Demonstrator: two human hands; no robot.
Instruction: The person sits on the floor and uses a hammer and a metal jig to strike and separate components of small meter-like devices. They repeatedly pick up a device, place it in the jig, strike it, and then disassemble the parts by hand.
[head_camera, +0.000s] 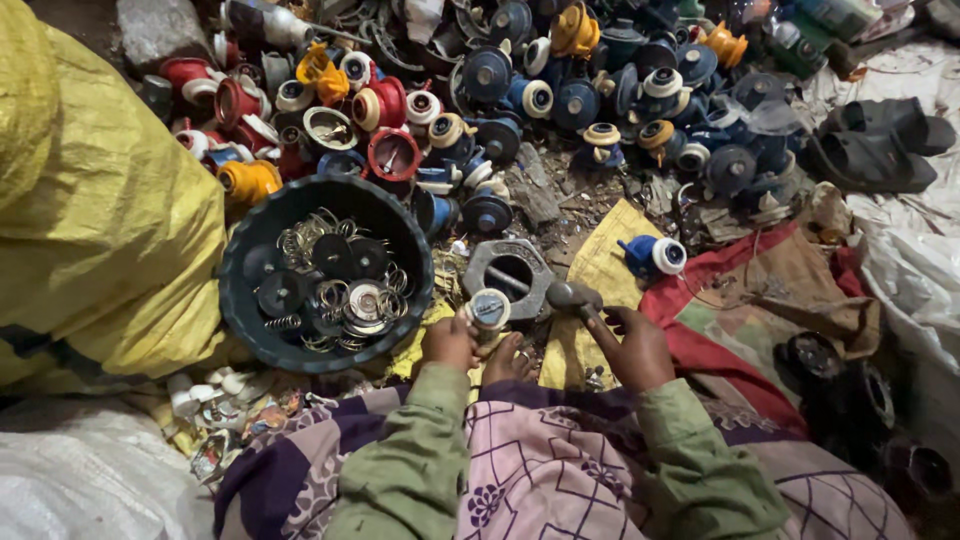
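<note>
Head view: left hand (450, 340) pinches small round cap part (489, 309) against grey hex block (512, 272); right hand (630, 345) grips hammer (572, 296) just beside it. Likely mid-dismantling; next strike needs part held steady. Black tub (250, 300) of springs sits left.

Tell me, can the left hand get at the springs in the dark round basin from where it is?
Probably yes. The left hand, holding a small round part, sits just beside the basin, whose top is open, with nothing between the hand and the springs.
</note>
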